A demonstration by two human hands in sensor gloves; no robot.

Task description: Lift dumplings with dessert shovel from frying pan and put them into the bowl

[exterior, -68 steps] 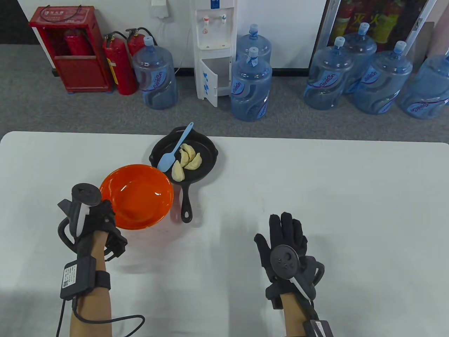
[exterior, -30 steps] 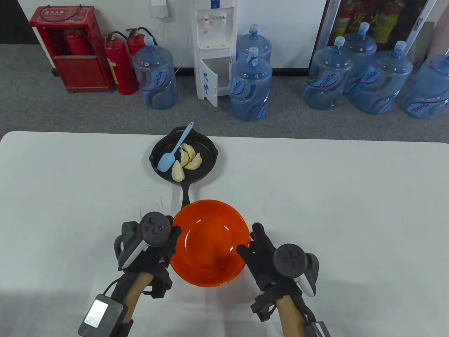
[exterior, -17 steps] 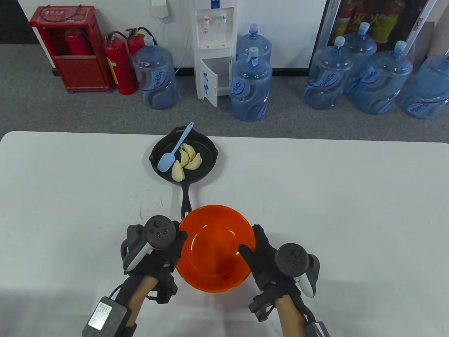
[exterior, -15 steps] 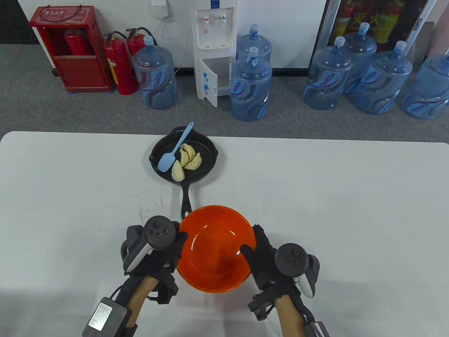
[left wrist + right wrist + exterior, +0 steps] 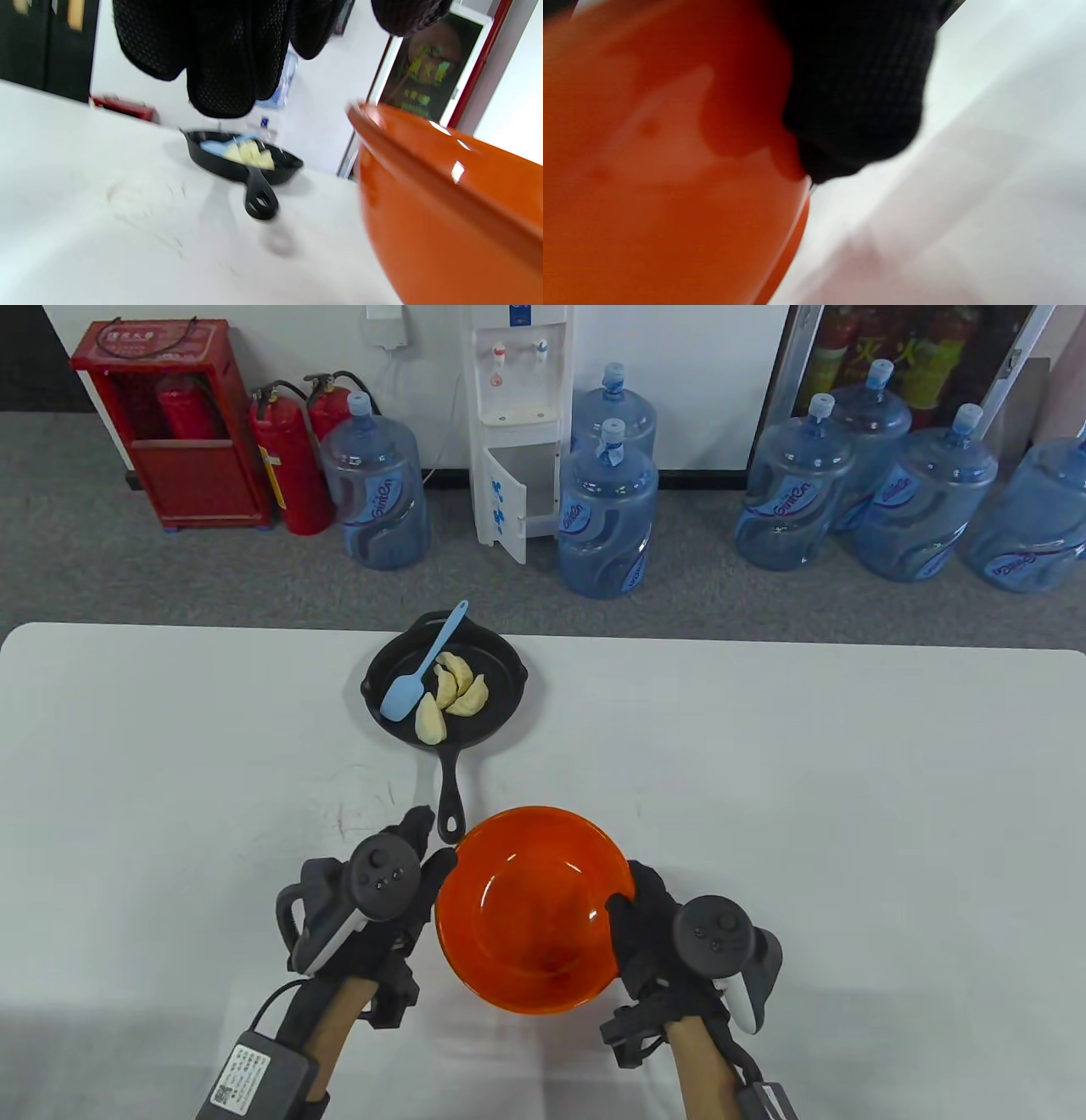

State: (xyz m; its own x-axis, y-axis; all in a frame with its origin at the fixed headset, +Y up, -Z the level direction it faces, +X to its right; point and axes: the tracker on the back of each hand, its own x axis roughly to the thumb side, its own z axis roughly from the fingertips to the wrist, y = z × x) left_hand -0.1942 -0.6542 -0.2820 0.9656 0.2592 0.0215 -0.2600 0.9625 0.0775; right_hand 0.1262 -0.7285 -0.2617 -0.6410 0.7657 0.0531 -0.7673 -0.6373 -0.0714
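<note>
A black frying pan (image 5: 509, 657) stands at the table's far middle, its handle (image 5: 450, 806) pointing toward me. Three pale dumplings (image 5: 450, 697) lie in it beside a light blue dessert shovel (image 5: 420, 670). The orange bowl (image 5: 534, 908) is just in front of the handle's tip. My right hand (image 5: 629, 899) grips the bowl's right rim, thumb inside. My left hand (image 5: 428, 841) is open beside the bowl's left rim, its fingers (image 5: 220, 63) straight, near the handle's end. In the left wrist view the bowl (image 5: 445, 190) fills the right and the pan (image 5: 220, 163) is ahead.
The white table (image 5: 806, 780) runs wide on both sides of the pan and bowl. Beyond its far edge stand several blue water jugs (image 5: 607, 517), a white water dispenser (image 5: 517, 432) and red fire extinguishers (image 5: 288, 466) on the grey floor.
The bowl went from left of the pan to the front middle, held by both hands. Since then my left hand has let go and stretched its fingers forward; the bowl shifted slightly right.
</note>
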